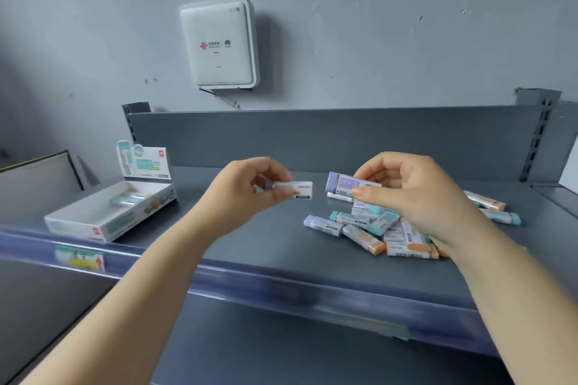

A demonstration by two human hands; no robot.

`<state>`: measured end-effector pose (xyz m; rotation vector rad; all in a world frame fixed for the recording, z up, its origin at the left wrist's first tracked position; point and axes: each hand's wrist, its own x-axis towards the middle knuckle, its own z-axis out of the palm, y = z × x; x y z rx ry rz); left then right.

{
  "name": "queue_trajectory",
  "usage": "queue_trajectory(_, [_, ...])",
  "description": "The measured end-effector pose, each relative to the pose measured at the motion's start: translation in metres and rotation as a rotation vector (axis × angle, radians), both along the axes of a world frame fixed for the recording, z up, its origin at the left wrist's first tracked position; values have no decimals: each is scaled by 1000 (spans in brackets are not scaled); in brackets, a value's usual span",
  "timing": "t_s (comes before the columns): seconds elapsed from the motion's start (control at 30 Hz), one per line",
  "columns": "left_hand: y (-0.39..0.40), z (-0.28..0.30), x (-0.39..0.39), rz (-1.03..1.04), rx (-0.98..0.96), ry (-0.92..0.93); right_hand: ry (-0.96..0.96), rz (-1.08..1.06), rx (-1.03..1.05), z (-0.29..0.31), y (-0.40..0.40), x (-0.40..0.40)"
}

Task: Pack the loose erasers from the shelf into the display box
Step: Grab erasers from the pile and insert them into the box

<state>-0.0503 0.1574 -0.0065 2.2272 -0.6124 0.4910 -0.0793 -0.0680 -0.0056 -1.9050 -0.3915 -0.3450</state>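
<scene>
My left hand (250,187) pinches a purple-tipped eraser (297,190) in a white sleeve, held level above the middle of the shelf. My right hand (409,187) grips a second purple-tipped eraser (341,183) above a heap of loose erasers (375,228) with purple, teal and orange ends, lying on the shelf at the right. The white display box (90,219) stands open at the shelf's left end with its printed lid flap (147,159) upright. A few erasers (134,198) lie in its far part.
The grey metal shelf (266,237) has a back panel and a blue price rail (281,284) along its front edge with a label at the left. A white router box (219,44) hangs on the wall above. Two more erasers (497,209) lie at the far right.
</scene>
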Motion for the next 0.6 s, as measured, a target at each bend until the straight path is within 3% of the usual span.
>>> queue_trajectory(0.6, [225,-8,-51,189,-2,18,76,132,78,-37,226,-15])
